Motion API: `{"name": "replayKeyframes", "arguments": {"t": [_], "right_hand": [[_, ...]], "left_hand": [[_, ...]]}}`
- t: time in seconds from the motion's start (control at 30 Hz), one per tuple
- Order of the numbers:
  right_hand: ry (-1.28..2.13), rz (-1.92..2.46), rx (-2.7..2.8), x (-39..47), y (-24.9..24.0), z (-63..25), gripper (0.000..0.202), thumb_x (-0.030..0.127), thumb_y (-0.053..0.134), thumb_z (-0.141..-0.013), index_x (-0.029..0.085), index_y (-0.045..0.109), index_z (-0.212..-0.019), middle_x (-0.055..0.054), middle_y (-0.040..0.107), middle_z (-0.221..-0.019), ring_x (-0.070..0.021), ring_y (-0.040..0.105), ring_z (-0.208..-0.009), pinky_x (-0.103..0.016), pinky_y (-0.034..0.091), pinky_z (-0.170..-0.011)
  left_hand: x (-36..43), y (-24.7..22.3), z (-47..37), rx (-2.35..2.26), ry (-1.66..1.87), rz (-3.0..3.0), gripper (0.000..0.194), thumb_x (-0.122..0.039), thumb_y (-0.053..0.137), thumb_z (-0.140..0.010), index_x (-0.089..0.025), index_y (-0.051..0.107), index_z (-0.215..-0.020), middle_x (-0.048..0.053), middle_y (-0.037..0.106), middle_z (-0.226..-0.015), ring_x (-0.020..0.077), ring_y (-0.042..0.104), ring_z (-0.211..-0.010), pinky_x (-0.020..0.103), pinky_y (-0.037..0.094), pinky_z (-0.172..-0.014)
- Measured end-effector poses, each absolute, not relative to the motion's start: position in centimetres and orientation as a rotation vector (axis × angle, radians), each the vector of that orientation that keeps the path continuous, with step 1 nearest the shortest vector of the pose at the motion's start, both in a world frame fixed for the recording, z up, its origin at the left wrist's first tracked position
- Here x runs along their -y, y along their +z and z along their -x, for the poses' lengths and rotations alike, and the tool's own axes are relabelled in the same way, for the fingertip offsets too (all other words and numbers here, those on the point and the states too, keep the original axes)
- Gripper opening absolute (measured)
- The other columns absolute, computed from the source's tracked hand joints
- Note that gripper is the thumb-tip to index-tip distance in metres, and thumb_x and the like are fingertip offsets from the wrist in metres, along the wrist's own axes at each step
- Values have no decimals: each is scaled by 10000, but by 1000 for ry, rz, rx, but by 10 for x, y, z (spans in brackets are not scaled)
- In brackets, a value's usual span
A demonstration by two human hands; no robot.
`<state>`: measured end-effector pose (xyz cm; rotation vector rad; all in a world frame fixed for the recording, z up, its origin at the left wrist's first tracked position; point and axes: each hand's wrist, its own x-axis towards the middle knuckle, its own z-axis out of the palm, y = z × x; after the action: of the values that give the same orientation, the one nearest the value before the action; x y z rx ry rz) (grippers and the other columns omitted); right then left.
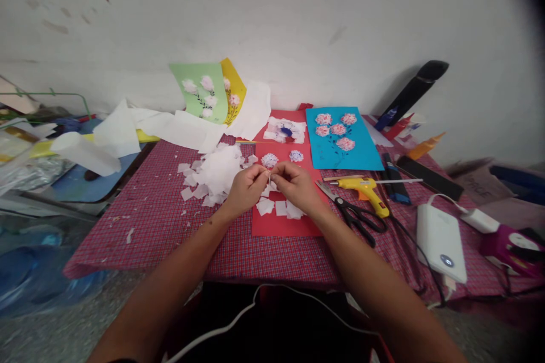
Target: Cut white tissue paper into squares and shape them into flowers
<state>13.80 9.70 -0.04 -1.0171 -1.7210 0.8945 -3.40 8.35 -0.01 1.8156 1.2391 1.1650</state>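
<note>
My left hand (248,188) and my right hand (297,186) meet fingertip to fingertip over a red sheet (287,228). Both are closed in a pinch on a small piece of white paper (269,180), mostly hidden by the fingers. Just beyond them on the red sheet are two ruffled paper flowers, a dotted one (269,160) and a bluish one (296,156). Several loose white paper squares (281,208) lie below my hands. Left of my left hand is a heap of cut white paper pieces (221,167).
To the right are black-handled scissors (353,215), a yellow glue gun (364,190) and a white power bank (440,241) with cables. A blue flower card (347,139) lies behind; green (204,91) and yellow (234,91) cards lean on the wall. Ink-stained paper (279,131) sits at the back.
</note>
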Motion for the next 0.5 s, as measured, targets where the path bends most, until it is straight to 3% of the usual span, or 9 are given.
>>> {"name": "replayKeyframes", "arguments": {"t": [0.5], "right_hand": [[893, 1016, 1736, -96, 2, -138, 79, 254, 604, -867, 213, 617, -801, 3, 636, -757, -145, 551, -685, -277, 436, -651]], "left_hand": [[-84, -2, 34, -1254, 1180, -1750, 234, -350, 522, -960, -196, 615, -810, -18, 602, -693, 143, 559, -671, 277, 453, -673]]}}
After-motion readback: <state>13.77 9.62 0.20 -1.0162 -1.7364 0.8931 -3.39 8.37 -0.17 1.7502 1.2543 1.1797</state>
